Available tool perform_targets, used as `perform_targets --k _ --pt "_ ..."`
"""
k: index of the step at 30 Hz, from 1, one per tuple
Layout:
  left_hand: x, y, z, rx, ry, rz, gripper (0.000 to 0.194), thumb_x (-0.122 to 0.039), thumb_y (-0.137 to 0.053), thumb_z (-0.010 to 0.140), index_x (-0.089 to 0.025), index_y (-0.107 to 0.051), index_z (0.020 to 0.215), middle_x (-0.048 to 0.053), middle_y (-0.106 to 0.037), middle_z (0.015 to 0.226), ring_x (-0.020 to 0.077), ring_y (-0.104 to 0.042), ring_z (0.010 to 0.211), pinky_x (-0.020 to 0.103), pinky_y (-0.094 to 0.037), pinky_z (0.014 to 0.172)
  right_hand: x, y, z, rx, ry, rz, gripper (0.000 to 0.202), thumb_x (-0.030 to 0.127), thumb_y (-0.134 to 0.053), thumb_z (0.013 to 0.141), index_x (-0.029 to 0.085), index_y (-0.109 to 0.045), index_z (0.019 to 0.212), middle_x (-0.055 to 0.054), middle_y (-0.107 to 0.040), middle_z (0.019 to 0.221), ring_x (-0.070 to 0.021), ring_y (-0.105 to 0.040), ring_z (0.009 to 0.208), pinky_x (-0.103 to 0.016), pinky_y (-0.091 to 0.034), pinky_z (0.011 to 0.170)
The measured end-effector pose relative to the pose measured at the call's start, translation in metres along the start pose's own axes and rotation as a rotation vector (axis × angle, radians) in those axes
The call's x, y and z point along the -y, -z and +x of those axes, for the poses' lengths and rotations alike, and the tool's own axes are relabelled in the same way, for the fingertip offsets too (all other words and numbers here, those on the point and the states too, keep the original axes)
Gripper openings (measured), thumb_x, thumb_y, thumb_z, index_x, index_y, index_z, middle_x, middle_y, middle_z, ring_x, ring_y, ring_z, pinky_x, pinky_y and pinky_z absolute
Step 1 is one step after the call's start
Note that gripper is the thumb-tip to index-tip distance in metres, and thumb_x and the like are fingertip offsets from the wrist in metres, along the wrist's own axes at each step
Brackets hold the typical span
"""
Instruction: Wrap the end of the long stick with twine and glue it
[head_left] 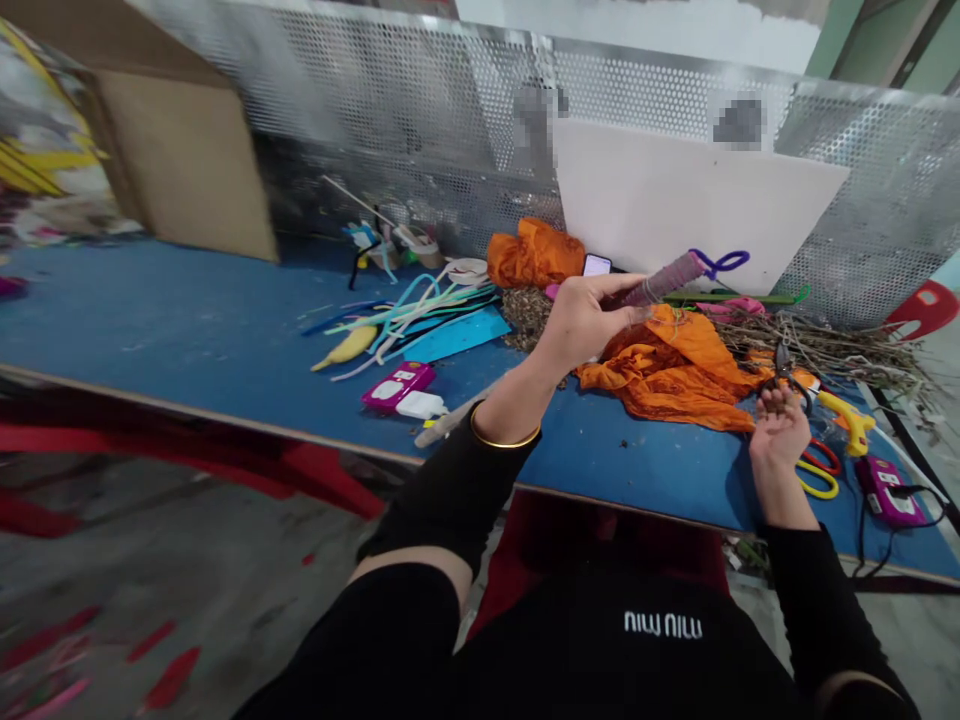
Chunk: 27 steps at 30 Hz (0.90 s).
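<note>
Pinching a purple-wrapped stick (667, 279) between closed thumb and fingers above orange cloth (656, 375), the left hand (589, 318) likely does best with light, even pressure; the right hand (780, 430) curls at dark scissors (783, 362), grip unclear, over the blue table (645, 468).

Cloth (667, 385) on the table (187, 320), board (682, 200) behind.

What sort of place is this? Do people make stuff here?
It looks like a craft workshop. The left hand holds a purple wrapped stick, and on the blue table lie twigs and what seems to be a yellow glue gun.
</note>
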<state>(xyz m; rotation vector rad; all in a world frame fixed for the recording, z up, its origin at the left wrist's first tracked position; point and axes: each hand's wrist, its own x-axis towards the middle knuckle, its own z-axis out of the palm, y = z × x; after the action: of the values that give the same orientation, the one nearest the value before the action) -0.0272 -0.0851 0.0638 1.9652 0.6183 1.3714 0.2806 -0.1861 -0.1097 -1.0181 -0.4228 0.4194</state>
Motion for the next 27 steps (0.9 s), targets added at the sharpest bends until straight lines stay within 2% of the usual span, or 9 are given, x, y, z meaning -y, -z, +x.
perform_targets --k 3,5,9,12,15,18,23,25,27 --pt "-0.006 -0.01 -0.01 0.047 0.017 -0.018 0.034 -0.026 -0.082 0.079 -0.015 -0.083 0.111 0.004 -0.081 0.097 0.0232 -0.075 0.094 0.031 -0.06 0.087 0.016 -0.028 -0.016 -0.135 0.28 -0.002 0.037 0.041 -0.072 0.08 0.022 -0.067 0.111 -0.001 -0.068 0.11 -0.0144 -0.067 0.106 -0.034 -0.053 0.106" --pt "-0.008 -0.018 -0.016 0.074 0.011 0.002 0.035 -0.025 -0.08 0.08 -0.014 -0.082 0.113 0.005 -0.081 0.1 0.0232 -0.075 0.095 0.032 -0.06 0.089 0.031 -0.059 -0.037 0.154 0.353 -0.088 0.038 0.046 -0.074 0.082 0.021 -0.071 0.112 -0.005 -0.072 0.112 -0.0185 -0.068 0.111 -0.04 -0.05 0.113" --pt "-0.01 -0.032 -0.024 0.06 -0.065 0.128 0.036 -0.017 -0.077 0.081 -0.016 -0.081 0.116 0.005 -0.081 0.108 0.0213 -0.073 0.1 0.032 -0.059 0.095 0.053 -0.123 -0.079 0.688 0.14 0.023 0.053 0.056 -0.086 0.07 0.026 -0.073 0.112 -0.005 -0.076 0.116 -0.022 -0.07 0.109 -0.039 -0.057 0.102" --pt "-0.01 -0.033 -0.027 -0.004 -0.13 0.244 0.037 -0.01 -0.073 0.08 -0.019 -0.081 0.115 0.006 -0.078 0.114 0.0202 -0.071 0.107 0.032 -0.057 0.1 0.058 -0.148 -0.096 0.693 -0.022 0.143 0.043 0.055 -0.088 0.068 0.025 -0.075 0.096 -0.001 -0.076 0.096 -0.0166 -0.07 0.09 -0.032 -0.06 0.089" --pt "-0.009 -0.029 -0.029 0.0 -0.13 0.238 0.034 -0.014 -0.076 0.082 -0.018 -0.081 0.115 0.006 -0.079 0.111 0.0202 -0.072 0.105 0.031 -0.057 0.1 0.06 -0.147 -0.102 0.643 -0.101 0.182 0.035 0.051 -0.087 0.071 0.022 -0.071 0.081 0.002 -0.07 0.078 -0.011 -0.064 0.072 -0.024 -0.058 0.071" --pt "-0.008 -0.026 -0.029 0.051 -0.076 0.172 0.035 -0.017 -0.076 0.084 -0.017 -0.08 0.119 0.006 -0.08 0.114 0.0212 -0.074 0.105 0.032 -0.057 0.101 0.068 -0.131 -0.103 0.727 -0.225 0.207 0.037 0.051 -0.084 0.074 0.021 -0.063 0.075 0.004 -0.064 0.073 -0.008 -0.06 0.058 -0.021 -0.052 0.052" --pt "-0.007 -0.029 -0.031 0.059 -0.053 0.168 0.036 -0.018 -0.076 0.084 -0.017 -0.079 0.12 0.007 -0.08 0.119 0.0233 -0.073 0.111 0.033 -0.055 0.105 0.087 -0.108 -0.102 0.921 -0.535 0.255 0.033 0.049 -0.082 0.078 0.023 -0.063 0.086 0.013 -0.038 0.057 -0.0014 -0.015 0.034 -0.018 -0.019 0.03" --pt "-0.007 -0.03 -0.032 0.058 -0.058 0.176 0.035 -0.02 -0.077 0.084 -0.016 -0.079 0.119 0.007 -0.08 0.117 0.0231 -0.074 0.108 0.033 -0.055 0.103 0.089 -0.103 -0.102 0.851 -0.424 0.184 0.028 0.047 -0.08 0.081 0.022 -0.067 0.082 0.012 -0.031 0.055 -0.002 -0.015 0.038 -0.017 -0.021 0.034" --pt "-0.006 -0.032 -0.032 0.062 -0.056 0.177 0.035 -0.021 -0.077 0.084 -0.017 -0.08 0.118 0.007 -0.08 0.116 0.023 -0.074 0.107 0.032 -0.056 0.101 0.088 -0.1 -0.104 0.7 -0.142 0.124 0.029 0.045 -0.078 0.085 0.021 -0.068 0.072 0.007 -0.042 0.06 -0.0037 -0.033 0.046 -0.017 -0.037 0.045"
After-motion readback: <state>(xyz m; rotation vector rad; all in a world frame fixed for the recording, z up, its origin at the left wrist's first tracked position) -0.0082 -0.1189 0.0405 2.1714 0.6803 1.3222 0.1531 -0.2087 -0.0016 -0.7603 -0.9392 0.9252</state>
